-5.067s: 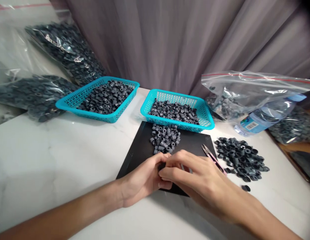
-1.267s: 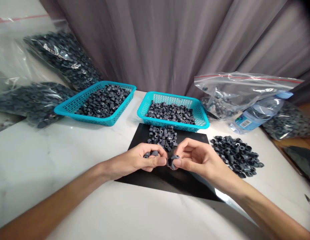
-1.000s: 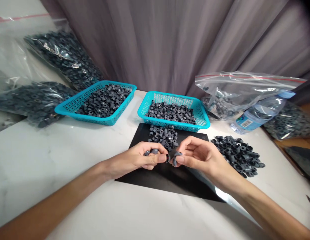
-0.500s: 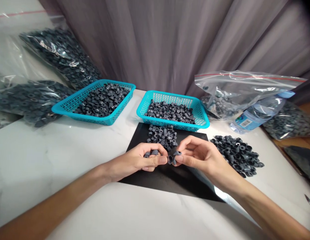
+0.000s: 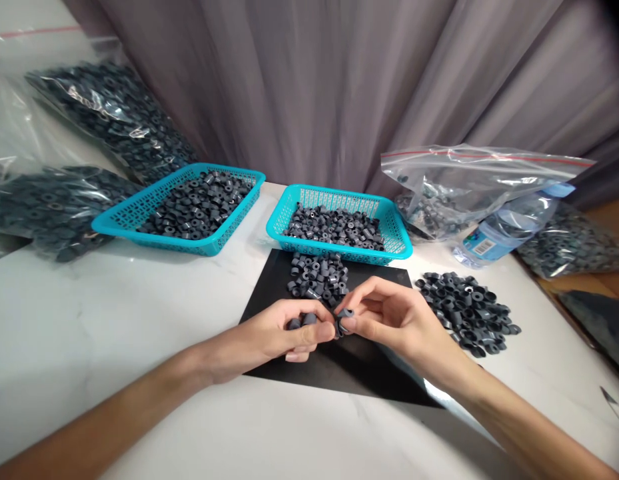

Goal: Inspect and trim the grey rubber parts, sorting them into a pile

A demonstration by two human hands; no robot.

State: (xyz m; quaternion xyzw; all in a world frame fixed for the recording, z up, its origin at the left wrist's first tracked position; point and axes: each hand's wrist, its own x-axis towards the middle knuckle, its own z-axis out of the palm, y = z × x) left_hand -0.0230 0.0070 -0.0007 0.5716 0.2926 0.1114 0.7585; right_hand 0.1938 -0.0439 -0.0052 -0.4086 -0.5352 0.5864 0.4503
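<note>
My left hand [image 5: 284,331] is curled over the black mat [image 5: 339,360], fingers closed on a few small grey rubber rings [image 5: 302,322]. My right hand [image 5: 389,320] meets it fingertip to fingertip and pinches another grey ring [image 5: 345,315] between thumb and forefinger. Just beyond both hands a small heap of grey rings [image 5: 316,275] lies on the mat.
Two turquoise baskets [image 5: 134,213] [image 5: 399,241] hold grey rings behind the mat. A loose pile of wider rings [image 5: 464,312] lies right of it. Clear bags of rings [image 5: 79,167] [image 5: 469,183], a water bottle [image 5: 504,230] and a grey curtain ring the white table [image 5: 89,320].
Since five seconds ago both hands have lifted off the mat with rings in them. Over the last second they shifted only slightly, fingertips staying together. The small scissors are no longer visible.
</note>
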